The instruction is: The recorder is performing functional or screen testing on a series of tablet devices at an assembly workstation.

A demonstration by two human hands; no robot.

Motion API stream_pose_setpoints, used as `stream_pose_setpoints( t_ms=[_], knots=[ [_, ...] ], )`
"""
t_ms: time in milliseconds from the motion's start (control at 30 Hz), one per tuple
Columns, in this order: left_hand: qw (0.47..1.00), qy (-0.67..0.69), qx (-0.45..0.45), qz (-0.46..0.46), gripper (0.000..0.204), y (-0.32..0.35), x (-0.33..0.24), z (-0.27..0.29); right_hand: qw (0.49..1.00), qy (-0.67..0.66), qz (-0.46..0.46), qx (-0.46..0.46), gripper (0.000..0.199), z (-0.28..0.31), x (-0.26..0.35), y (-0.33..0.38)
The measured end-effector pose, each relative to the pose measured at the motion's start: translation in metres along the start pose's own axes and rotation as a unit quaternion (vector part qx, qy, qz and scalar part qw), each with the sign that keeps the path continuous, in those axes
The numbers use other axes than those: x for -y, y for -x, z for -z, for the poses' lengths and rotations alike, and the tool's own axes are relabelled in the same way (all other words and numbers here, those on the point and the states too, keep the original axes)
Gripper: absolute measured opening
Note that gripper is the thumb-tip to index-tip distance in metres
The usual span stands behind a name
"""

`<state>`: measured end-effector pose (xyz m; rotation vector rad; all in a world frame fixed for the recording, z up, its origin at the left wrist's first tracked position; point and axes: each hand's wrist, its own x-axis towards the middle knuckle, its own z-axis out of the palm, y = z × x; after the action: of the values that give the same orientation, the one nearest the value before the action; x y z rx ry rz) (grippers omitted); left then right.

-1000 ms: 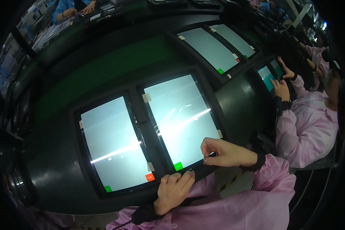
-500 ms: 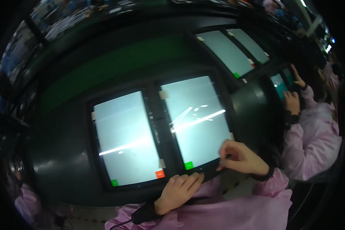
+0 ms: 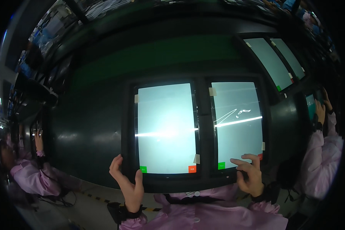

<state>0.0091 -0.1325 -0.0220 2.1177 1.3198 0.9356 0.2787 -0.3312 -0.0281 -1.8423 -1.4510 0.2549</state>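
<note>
Glowing pale, 2 near screens (image 3: 165,119)

Prob. an electronics factory, assy./test line: long dark table (image 3: 88,142) w/ lit screens (image 3: 165,111) in blk frames (image 3: 204,126), another screen pair (image 3: 270,63) farther R; pink-smocked co-workers L (image 3: 36,178) & R (image 3: 322,165); yellow/blk striped tape (image 3: 151,209) on flr (image 3: 92,212); blue-clad ppl (image 3: 288,4) far off.

A hand could pass over the dark, smooth surface (image 3: 84,115) left of the wide black rectangular frame (image 3: 204,145), or beyond it along the long dark-green strip (image 3: 153,55). The bare left hand (image 3: 127,180) blocks the frame's near-left corner, the bare right hand (image 3: 250,177) its near-right.
</note>
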Motion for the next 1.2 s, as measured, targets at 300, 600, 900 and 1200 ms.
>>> stream_pose_setpoints(
  t_ms=[300,600,900,1200],
  knots=[
    [0.996,0.027,0.031,0.073,0.067,0.002,0.0,-0.002,0.988,0.06,0.087,0.109,0.02,0.005,-0.001,0.001],
    [0.993,0.047,-0.012,0.112,0.056,-0.013,-0.004,0.004,0.993,0.028,-0.055,-0.097,0.035,0.027,-0.015,0.005],
    [0.988,0.121,0.003,0.094,0.042,-0.02,0.024,-0.012,0.956,0.048,-0.174,-0.23,0.035,0.064,-0.083,-0.018],
    [0.988,-0.104,0.045,-0.105,0.037,-0.05,-0.011,0.001,0.996,0.005,-0.064,-0.064,0.036,0.037,-0.041,-0.07]
  ],
)
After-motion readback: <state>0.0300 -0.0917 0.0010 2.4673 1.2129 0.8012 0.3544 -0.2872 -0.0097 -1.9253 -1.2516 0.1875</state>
